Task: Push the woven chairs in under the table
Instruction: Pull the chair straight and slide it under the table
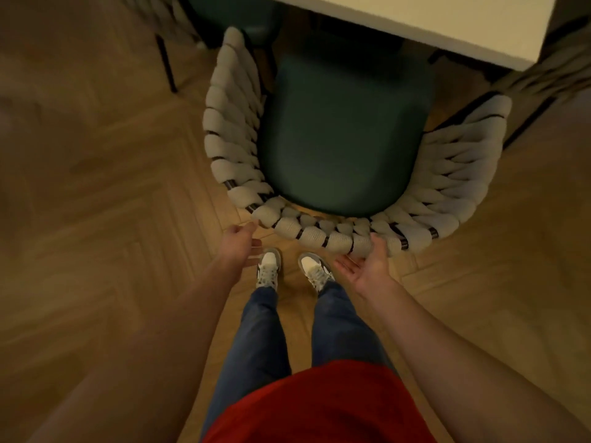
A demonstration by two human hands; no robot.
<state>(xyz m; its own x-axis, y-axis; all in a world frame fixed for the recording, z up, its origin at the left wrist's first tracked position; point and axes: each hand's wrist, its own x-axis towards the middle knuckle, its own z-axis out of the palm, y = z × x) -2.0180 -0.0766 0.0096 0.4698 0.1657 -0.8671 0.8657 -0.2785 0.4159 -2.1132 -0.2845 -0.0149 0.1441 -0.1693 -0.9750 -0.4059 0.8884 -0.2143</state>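
A woven chair (323,235) with a cream rope back and a dark green seat (342,139) stands in front of me, its front partly under the white table (447,24). My left hand (238,243) hovers open just left of the chair's back rim, fingertips near it but apart from it. My right hand (367,266) is open, palm up, with its thumb touching the underside of the back rim. Neither hand grips anything.
A second woven chair (179,17) with a green seat stands at the top left, its dark leg on the floor. Another woven chair (550,78) shows at the right edge beside the table. My feet (287,270) stand on herringbone wood floor right behind the chair.
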